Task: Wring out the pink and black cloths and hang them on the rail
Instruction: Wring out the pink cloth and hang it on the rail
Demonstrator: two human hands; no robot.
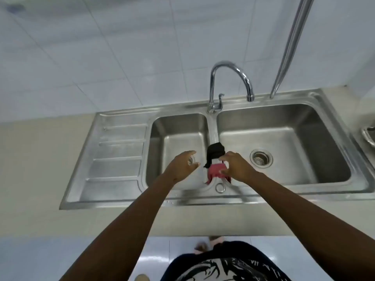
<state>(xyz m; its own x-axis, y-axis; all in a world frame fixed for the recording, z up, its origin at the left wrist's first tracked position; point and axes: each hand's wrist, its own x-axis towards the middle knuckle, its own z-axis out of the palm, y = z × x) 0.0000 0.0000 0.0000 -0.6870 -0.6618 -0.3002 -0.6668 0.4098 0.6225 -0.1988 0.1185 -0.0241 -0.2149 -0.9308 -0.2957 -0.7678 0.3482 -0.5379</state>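
Note:
A black cloth (215, 152) and a pink cloth (215, 172) lie draped over the divider between the two basins of a steel sink (212, 126). The black one is farther from me, the pink one nearer. My right hand (238, 167) has its fingers around the pink cloth and touches the black one. My left hand (183, 165) hovers open over the left basin, a short way left of the cloths, holding nothing. A metal rail (292, 45) slants down from the top right to behind the sink.
A curved chrome faucet (231, 82) rises behind the divider, its spout over the right basin. The right basin has a drain strainer (261, 158). A ribbed drainboard (117, 155) lies at the left. White tiles cover the wall. A second sink's edge (368, 134) shows at far right.

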